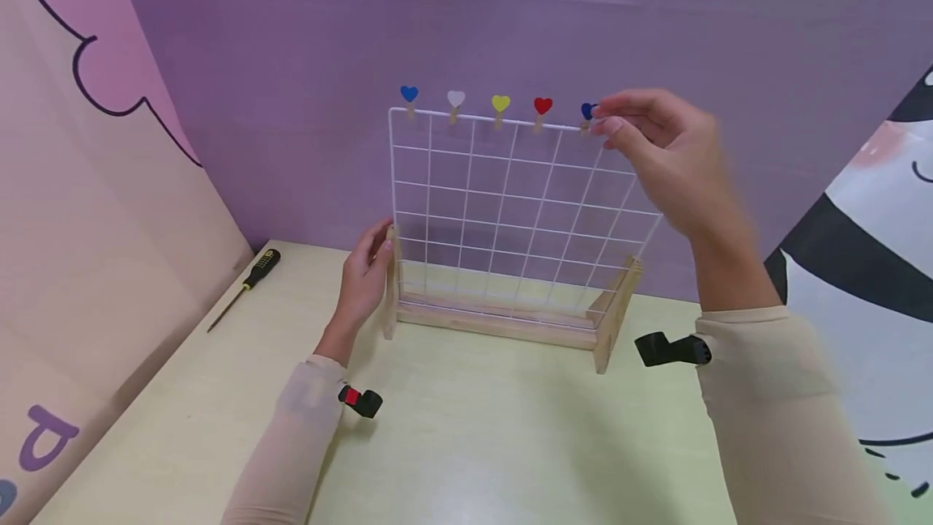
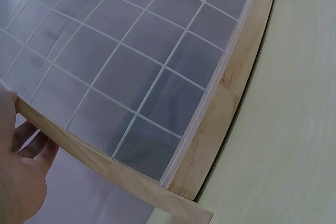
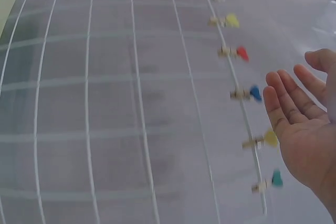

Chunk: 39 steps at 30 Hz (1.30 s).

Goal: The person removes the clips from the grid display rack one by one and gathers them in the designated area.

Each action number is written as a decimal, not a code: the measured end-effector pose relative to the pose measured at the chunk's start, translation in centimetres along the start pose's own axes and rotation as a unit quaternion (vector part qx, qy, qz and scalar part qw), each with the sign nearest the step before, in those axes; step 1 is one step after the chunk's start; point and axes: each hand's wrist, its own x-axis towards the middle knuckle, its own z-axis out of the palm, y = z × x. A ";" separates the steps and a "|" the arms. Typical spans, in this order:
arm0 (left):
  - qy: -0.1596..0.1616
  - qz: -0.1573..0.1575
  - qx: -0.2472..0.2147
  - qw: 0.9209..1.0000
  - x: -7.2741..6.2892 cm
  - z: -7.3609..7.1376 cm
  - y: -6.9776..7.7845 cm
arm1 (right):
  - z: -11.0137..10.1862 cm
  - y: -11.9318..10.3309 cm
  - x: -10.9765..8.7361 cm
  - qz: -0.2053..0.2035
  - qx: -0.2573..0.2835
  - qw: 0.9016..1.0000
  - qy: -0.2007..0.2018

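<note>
A white wire grid panel (image 1: pixel 477 117) stands upright in a wooden stand (image 1: pixel 496 329). My left hand (image 1: pixel 364 274) grips the stand's left side post, its fingers behind the wood in the left wrist view. Heart-topped clothespins line the panel's top wire: blue (image 1: pixel 409 94), white (image 1: pixel 456 99), yellow (image 1: pixel 500 104), red (image 1: pixel 543 106) and dark blue (image 1: pixel 587 111). The right wrist view also has a second yellow clothespin (image 3: pixel 271 138) and a green one (image 3: pixel 277 178). Beside these, my right hand (image 3: pixel 307 140) holds nothing, its fingers loosely bent and apart from the clothespins.
A black and yellow screwdriver (image 1: pixel 262 267) lies on the pale wooden table (image 1: pixel 466 444), left of the stand. Purple cloth (image 1: pixel 291 63) hangs close behind the panel. Printed panels flank the table on the left and right.
</note>
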 end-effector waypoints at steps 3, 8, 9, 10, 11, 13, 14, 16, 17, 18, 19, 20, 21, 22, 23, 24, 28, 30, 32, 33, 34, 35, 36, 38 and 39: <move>0.007 -0.004 0.007 1.000 0.0 0.2 0.0 | 1.6 -0.8 1.2 0.006 0.059 0.998 -0.013; 0.013 -0.010 0.023 1.000 0.0 0.3 0.0 | 4.5 -2.0 2.9 0.014 0.094 0.995 -0.027; 0.013 -0.011 0.025 1.000 0.0 0.3 0.1 | 5.0 -2.2 3.2 0.017 0.095 0.995 -0.028; 0.012 -0.013 0.025 1.000 -0.1 0.3 0.1 | 5.6 -2.4 3.5 0.016 0.105 0.994 -0.029; 0.012 -0.014 0.026 0.999 -0.1 0.3 0.1 | 6.2 -2.7 3.7 0.018 0.117 0.993 -0.029; 0.012 -0.015 0.028 0.999 -0.2 0.4 0.2 | 7.2 -3.0 4.2 0.017 0.130 0.991 -0.029; 0.012 -0.015 0.028 0.999 -0.2 0.3 0.3 | 7.7 -3.2 4.5 0.017 0.134 0.990 -0.029; 0.010 -0.015 0.029 0.999 -0.2 0.3 0.3 | 8.5 -3.5 5.0 0.014 0.138 0.990 -0.029; 0.009 -0.013 0.029 0.999 -0.1 0.3 0.3 | 8.9 -3.6 5.2 0.015 0.137 0.990 -0.030; 0.008 -0.012 0.029 0.999 -0.1 0.3 0.3 | 9.2 -3.7 5.4 0.017 0.134 0.990 -0.030; 0.008 -0.011 0.030 0.999 -0.1 0.3 0.3 | 9.5 -3.8 5.7 0.020 0.131 0.991 -0.030; 0.007 -0.011 0.031 0.999 -0.1 0.2 0.3 | 9.8 -3.9 5.9 0.022 0.127 0.991 -0.030; 0.007 -0.011 0.032 0.999 -0.1 0.2 0.3 | 10.1 -3.9 6.1 0.022 0.126 0.991 -0.030; 0.009 -0.010 0.033 0.999 0.0 0.2 -0.2 | 10.4 -4.0 6.4 0.025 0.126 0.991 -0.029; 0.011 -0.007 0.034 0.999 0.1 0.1 -0.7 | 10.8 -4.1 6.6 0.027 0.124 0.991 -0.028; 0.013 -0.004 0.036 0.999 0.2 0.1 -1.2 | 11.1 -4.2 6.9 0.030 0.124 0.992 -0.026; 0.017 0.015 0.035 0.999 0.8 0.0 -3.3 | 12.2 -4.5 7.8 0.037 0.116 0.992 -0.021; 0.016 0.020 0.035 0.999 0.8 0.1 -3.4 | 12.6 -4.6 8.1 0.040 0.110 0.993 -0.022; 0.014 0.017 0.034 0.999 0.8 0.2 -3.4 | 12.9 -4.6 8.4 0.044 0.103 0.993 -0.024; 0.014 0.015 0.034 0.999 0.9 0.2 -3.3 | 13.1 -4.6 8.5 0.046 0.098 0.994 -0.026; 0.013 0.011 0.034 0.999 0.9 0.3 -3.4 | 13.3 -4.7 8.6 0.048 0.093 0.994 -0.029; 0.013 0.008 0.033 0.999 0.9 0.3 -3.3 | 13.5 -4.6 8.7 0.051 0.091 0.994 -0.032; 0.013 0.003 0.033 0.999 0.9 0.3 -3.3 | 13.7 -4.6 8.8 0.053 0.087 0.994 -0.036; 0.010 -0.007 0.034 0.999 0.8 0.3 -3.0 | 14.1 -4.6 8.8 0.064 0.085 0.993 -0.043; 0.008 -0.012 0.034 0.999 0.7 0.3 -2.7 | 14.3 -4.5 8.9 0.069 0.081 0.993 -0.045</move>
